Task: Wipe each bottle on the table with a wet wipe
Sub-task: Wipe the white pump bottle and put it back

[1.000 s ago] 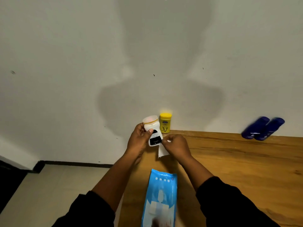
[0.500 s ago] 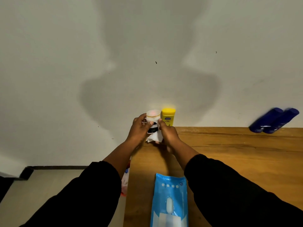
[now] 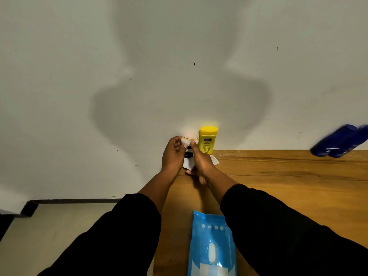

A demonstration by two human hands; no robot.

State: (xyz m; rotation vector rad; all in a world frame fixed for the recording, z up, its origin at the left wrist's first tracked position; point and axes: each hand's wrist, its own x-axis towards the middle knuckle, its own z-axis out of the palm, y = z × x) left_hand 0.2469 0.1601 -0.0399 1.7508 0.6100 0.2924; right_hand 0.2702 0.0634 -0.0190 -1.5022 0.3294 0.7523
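Note:
A small white bottle (image 3: 189, 143) with a black label and pale cap is held upright at the table's far left corner. My left hand (image 3: 172, 155) grips its left side. My right hand (image 3: 201, 161) presses a white wet wipe (image 3: 215, 160) against the bottle's right side, with one finger up near the cap. Most of the bottle is hidden between the hands. A yellow bottle (image 3: 208, 139) stands against the wall just right of them. Two dark blue bottles (image 3: 338, 141) lean at the far right.
A blue wet-wipe pack (image 3: 212, 246) lies flat near the front of the wooden table (image 3: 288, 186), between my sleeves. The table's left edge runs just below my left forearm, with tiled floor beyond. A white wall stands directly behind the bottles.
Both hands with the white bottle have moved away from me toward the wall. My right hand has closed in over the bottle with the wipe, covering its label.

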